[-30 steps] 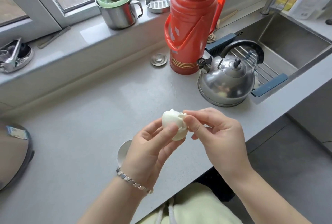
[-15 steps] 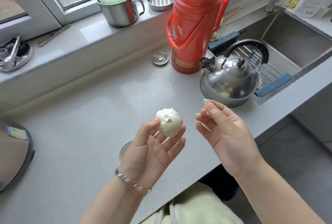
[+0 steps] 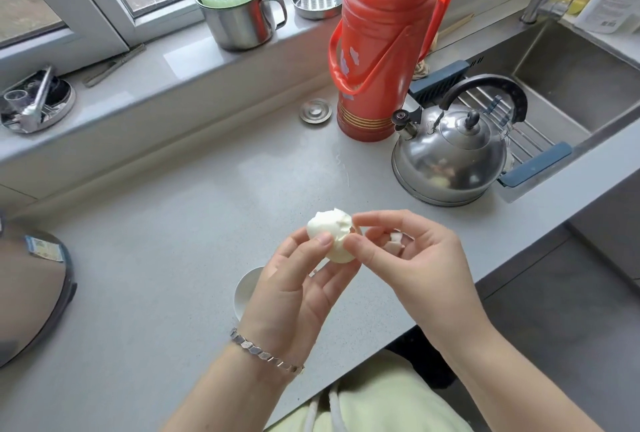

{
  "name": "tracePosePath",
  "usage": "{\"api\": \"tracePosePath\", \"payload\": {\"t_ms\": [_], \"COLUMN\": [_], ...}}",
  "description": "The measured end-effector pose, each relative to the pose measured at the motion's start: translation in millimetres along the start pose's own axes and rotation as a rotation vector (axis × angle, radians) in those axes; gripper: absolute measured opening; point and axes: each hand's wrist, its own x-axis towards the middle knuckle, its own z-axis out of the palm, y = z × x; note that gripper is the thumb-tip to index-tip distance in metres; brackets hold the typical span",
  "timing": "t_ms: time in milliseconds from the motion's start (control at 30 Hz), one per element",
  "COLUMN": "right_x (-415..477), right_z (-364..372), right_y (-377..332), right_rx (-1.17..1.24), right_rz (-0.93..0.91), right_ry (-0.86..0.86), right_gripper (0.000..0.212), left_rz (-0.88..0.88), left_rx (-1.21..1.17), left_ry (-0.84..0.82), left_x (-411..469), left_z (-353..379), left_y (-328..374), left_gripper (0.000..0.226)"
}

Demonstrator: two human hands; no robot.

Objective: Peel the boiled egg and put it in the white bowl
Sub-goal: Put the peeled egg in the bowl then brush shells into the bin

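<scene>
- Far left, cut by the frame edge: a round dark appliance lid point(image 3: 33, 293) on the grey counter point(image 3: 173, 224).
- On the window sill above it: a shallow metal dish point(image 3: 38, 104) with tools inside, then a steel mug point(image 3: 239, 19) with a green lid.
- White bowl point(image 3: 246, 289) on the counter near its front edge, mostly hidden behind the left hand point(image 3: 298, 296); only a left sliver of rim and wall visible.
- Left hand raised over the counter, a bracelet point(image 3: 266, 354) at the wrist, thumb and curled fingers gripping the egg point(image 3: 331, 224) from below and in front.
- Egg in the air between both hands, well above the bowl, its top white and ragged, lower part covered by fingers.
- Behind the egg, by the wall: a small metal disc point(image 3: 315, 112) and a tall red thermos point(image 3: 382, 44).
- Right hand point(image 3: 429, 269) touching the egg's right side, thumb and forefinger pinching at its surface, the other fingers cupped around shell bits point(image 3: 394, 241).
- Further right: a steel kettle point(image 3: 450, 158), apart from the hands, beside a rack point(image 3: 530, 134) across the sink point(image 3: 575, 82).
- Compared with half a second ago: right hand back against the egg, then apart from it with a flake at the fingertips; left thumb now across the egg's front, then off to the side; bowl in the same spot.
</scene>
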Motion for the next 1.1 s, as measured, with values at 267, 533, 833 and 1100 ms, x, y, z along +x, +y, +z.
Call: {"api": "tracePosePath", "payload": {"t_ms": [267, 533, 833, 1100], "right_x": [-1.7, 4.4, 7.7, 6.1], "right_z": [2.6, 1.0, -10.5, -7.9], "right_y": [-1.5, 0.0, -3.3, -2.7], "right_rx": [-0.041, -0.059, 0.148, -0.050], "right_rz": [-0.072, 0.012, 0.118, -0.016], "right_ry": [-0.010, 0.006, -0.015, -0.088], "right_gripper": [0.007, 0.008, 0.024, 0.010], "left_rz": [0.015, 0.014, 0.002, 0.050], "left_rx": [0.029, 0.038, 0.031, 0.100], "left_ry": [0.038, 0.014, 0.047, 0.131], "left_x": [1.6, 2.0, 3.7, 3.8], "left_z": [-3.2, -1.4, -0.2, 2.2], "left_y": [-1.8, -0.7, 0.9, 0.0], "left_gripper": [0.056, 0.048, 0.040, 0.048]}}
